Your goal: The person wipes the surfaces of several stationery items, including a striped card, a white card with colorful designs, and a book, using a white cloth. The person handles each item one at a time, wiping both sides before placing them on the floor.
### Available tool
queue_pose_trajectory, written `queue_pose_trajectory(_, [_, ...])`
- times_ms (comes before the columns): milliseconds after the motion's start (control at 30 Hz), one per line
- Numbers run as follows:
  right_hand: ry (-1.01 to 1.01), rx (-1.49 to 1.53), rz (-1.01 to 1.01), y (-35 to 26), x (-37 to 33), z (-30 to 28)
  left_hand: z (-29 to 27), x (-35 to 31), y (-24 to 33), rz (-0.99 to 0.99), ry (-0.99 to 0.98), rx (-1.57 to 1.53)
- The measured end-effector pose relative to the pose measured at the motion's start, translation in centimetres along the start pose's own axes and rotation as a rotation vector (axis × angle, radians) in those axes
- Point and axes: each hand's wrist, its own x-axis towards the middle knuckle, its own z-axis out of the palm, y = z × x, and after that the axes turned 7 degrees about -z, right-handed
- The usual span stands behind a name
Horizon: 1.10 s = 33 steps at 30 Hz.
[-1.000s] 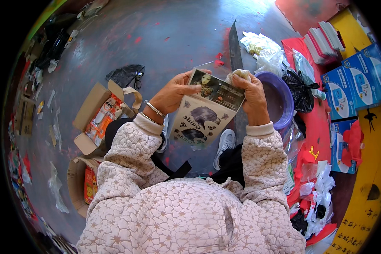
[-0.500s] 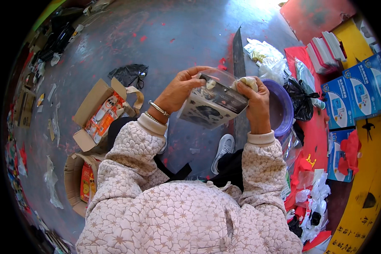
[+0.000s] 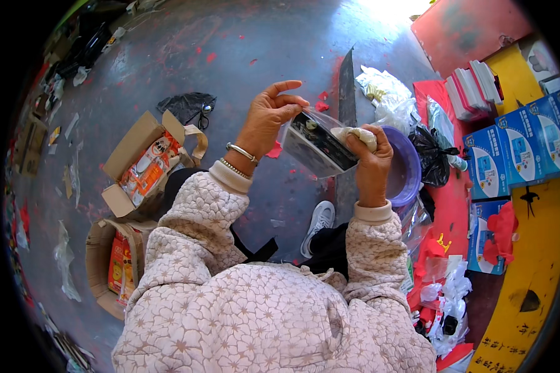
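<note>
Handling judged under way: clear packet (image 3: pixel 319 148) held up, not set down; share left indeterminable. Packet tilted, between hands. Left hand (image 3: pixel 271 113): thumb and finger pinched on upper-left corner. Right hand (image 3: pixel 373 166): fingers clamped on pale wad (image 3: pixel 356 137) at packet's right end; grip on packet itself unclear.

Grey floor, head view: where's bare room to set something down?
Widest: grey floor beyond the left hand, between the crumpled black plastic bag and long dark strip. Smaller: between open brown cardboard boxes and pale plastic scraps. Crowded: right side, with round purple plastic basin and blue printed cardboard boxes.
</note>
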Motion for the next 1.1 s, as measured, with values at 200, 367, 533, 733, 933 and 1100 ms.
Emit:
queue_pose_trajectory(200, [0.018,0.1,0.02,0.5,0.3,-0.1,0.1,0.6,-0.2,-0.072,0.039,0.05])
queue_pose_trajectory(367, [-0.043,0.066,-0.011,0.2,0.3,-0.1,0.4,0.4,0.2,-0.094,0.011,0.033])
queue_pose_trajectory(533, [-0.171,-0.135,-0.042,-1.1,0.3,-0.1,0.0,0.3,0.6,-0.128,-0.098,-0.061])
queue_pose_trajectory(733, [-0.132,-0.046,0.075,-0.5,0.5,-1.0,0.4,1.0,0.3,-0.01,0.012,-0.058])
queue_pose_trajectory(933, [-0.096,0.072,0.231,-0.1,1.0,-1.2,1.5,1.2,0.3,0.08,0.164,0.127])
queue_pose_trajectory(1100, [0.078,0.119,0.305,1.1,2.7,-5.0,2.7,1.3,0.4,0.133,0.124,0.192])
